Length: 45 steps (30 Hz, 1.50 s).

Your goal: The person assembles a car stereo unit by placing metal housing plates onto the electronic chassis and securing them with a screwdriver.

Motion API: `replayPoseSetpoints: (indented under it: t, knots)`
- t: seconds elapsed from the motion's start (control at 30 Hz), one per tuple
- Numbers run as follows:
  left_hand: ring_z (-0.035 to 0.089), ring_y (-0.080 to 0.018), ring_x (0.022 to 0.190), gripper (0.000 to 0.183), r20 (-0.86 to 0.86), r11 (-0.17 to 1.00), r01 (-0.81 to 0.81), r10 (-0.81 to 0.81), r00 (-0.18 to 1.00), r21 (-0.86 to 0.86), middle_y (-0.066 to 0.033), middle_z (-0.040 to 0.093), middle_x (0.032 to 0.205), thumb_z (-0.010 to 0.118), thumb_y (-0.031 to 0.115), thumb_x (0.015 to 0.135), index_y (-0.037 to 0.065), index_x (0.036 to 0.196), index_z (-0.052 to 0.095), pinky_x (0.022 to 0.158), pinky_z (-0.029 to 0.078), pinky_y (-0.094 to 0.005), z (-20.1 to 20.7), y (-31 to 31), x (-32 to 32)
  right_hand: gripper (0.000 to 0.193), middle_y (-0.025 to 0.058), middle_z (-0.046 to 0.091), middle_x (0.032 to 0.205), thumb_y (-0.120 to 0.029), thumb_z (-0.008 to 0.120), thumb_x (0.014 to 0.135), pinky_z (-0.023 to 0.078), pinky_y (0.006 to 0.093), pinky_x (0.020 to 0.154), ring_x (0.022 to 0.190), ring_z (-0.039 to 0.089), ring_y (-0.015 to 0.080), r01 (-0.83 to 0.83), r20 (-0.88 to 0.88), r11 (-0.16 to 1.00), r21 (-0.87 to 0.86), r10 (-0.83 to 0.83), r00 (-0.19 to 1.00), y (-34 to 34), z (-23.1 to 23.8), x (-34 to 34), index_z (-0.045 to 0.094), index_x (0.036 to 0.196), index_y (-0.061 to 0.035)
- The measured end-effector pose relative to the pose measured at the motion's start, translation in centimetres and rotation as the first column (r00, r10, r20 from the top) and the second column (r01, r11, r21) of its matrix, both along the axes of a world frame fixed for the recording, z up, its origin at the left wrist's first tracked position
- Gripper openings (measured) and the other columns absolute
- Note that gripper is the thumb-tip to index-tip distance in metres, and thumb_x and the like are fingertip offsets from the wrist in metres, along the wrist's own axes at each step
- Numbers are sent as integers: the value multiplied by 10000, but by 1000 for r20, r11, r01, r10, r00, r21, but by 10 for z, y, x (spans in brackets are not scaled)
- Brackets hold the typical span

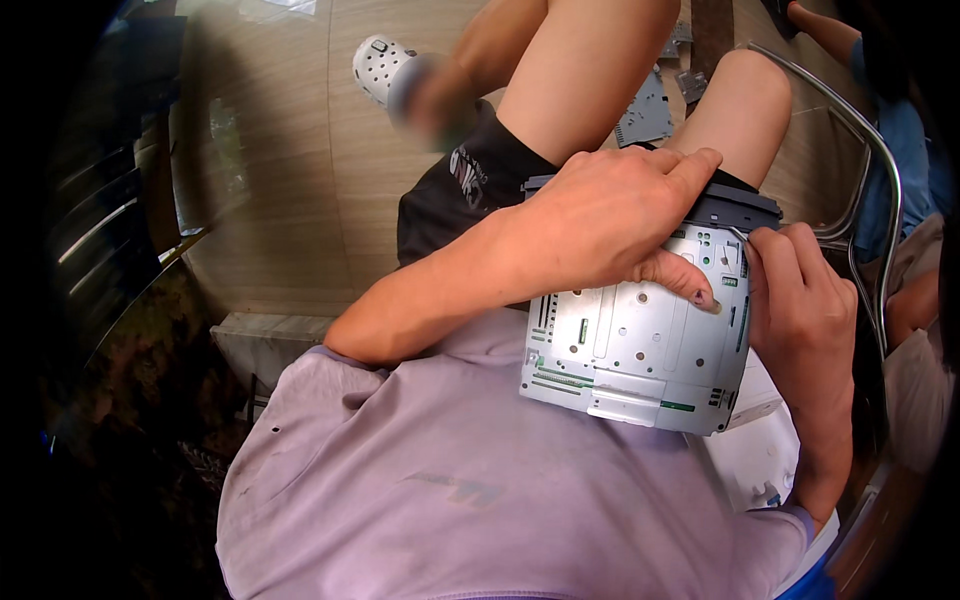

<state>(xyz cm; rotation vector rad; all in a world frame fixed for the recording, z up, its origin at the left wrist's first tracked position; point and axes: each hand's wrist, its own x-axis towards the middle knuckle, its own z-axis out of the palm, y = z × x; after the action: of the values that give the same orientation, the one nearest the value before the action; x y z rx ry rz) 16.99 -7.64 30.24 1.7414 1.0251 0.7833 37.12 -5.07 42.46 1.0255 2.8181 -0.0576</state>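
A silver metal-cased electronic unit [625,345], with holes and strips of green circuit board showing, lies across my lap against my shirt. Along its far edge runs a dark plastic front panel [735,208]. My left hand [630,210] reaches over from the left and grips the unit, fingers over the dark panel and thumb pressed on the metal. At the panel's right corner my right hand [800,285] is closed, its fingers bent against the unit's side. A thin metal tip shows by those fingertips at the seam; the rest of it is hidden.
Metal plates and boards [645,110] lie on the tiled floor beyond my knees. A chrome chair frame [885,165] curves along the right, near another person's arm. White material [760,450] sits under my right forearm. A white clog [380,70] is on my foot.
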Motion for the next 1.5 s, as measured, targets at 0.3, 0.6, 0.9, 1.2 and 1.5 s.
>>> replayPoseSetpoints:
  t: [0.3, 0.6, 0.9, 1.2, 1.5]
  knots:
    - [657, -447, 1050, 1137, 8, 1000, -29, 29, 1000, 12, -270, 673, 1131, 790, 697, 679, -58, 1456, 446, 865, 544, -484, -1, -6, 1, 182, 101, 559, 835, 39, 704, 803, 492, 384, 538, 624, 632, 274, -25, -40, 998, -62, 23, 999, 2, -3, -3, 621, 953, -20]
    - [657, -431, 1068, 1085, 1, 999, -52, 52, 999, -2, -253, 676, 1142, 790, 683, 674, -52, 1406, 473, 851, 549, -487, -1, -7, 3, 209, 111, 531, 831, 57, 709, 756, 521, 414, 545, 609, 631, 309, -3, -39, 990, -141, -2, 999, 8, -1, -7, 603, 913, -31]
    - [633, -414, 1152, 1041, -12, 996, -80, 81, 997, 37, -224, 650, 1267, 786, 650, 688, -74, 1380, 503, 948, 536, -465, 0, -10, 5, 87, 136, 545, 850, 9, 669, 922, 521, 449, 578, 674, 630, 358, 58, 79, 967, -250, -39, 996, 12, 11, -11, 602, 967, -23]
    - [623, -423, 1181, 1021, -52, 988, -134, 139, 989, 81, -222, 642, 1307, 772, 654, 700, -75, 1373, 529, 994, 513, -472, 0, -18, 5, 88, 147, 539, 849, 8, 664, 920, 501, 468, 586, 685, 623, 376, 103, 114, 956, -275, -74, 991, 11, 14, -15, 590, 954, -27]
    - [616, -410, 1198, 1027, -41, 981, -184, 187, 982, 56, -216, 651, 1286, 793, 662, 688, -36, 1394, 532, 1019, 493, -467, 2, -23, 4, 165, 138, 536, 830, 32, 683, 830, 521, 440, 577, 664, 635, 365, 108, 101, 962, -252, -85, 991, 10, 14, -20, 551, 893, -42]
